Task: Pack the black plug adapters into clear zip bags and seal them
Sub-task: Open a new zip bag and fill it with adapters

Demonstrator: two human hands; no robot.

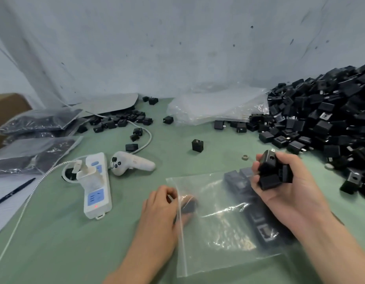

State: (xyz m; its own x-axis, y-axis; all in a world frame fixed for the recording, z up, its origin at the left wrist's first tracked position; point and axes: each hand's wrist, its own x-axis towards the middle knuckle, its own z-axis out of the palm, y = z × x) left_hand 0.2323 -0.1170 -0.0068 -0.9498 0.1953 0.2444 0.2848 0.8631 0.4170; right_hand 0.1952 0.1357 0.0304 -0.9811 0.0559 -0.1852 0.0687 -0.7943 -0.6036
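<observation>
One clear zip bag (pixel 218 232) lay flat on the near part of the green worktop (pixel 54 253), its mouth to the left. The left hand (pixel 161 208) had its grip closed on the bag's zip edge, fingers curled into the opening. The right hand (pixel 288 187), over the bag's right side, kept its grip curled round three black plug adapters (pixel 268 180). A row of adapters (pixel 237 179) lay inside the bag along its right edge; their number could not be told. One lone adapter (pixel 197 144) stood mid-worktop, and a large pile (pixel 321 119) rose at far right. To the left lay one white power strip (pixel 97 187), one white controller (pixel 134 163) and one pen (pixel 13 191). No writing could be read.
</observation>
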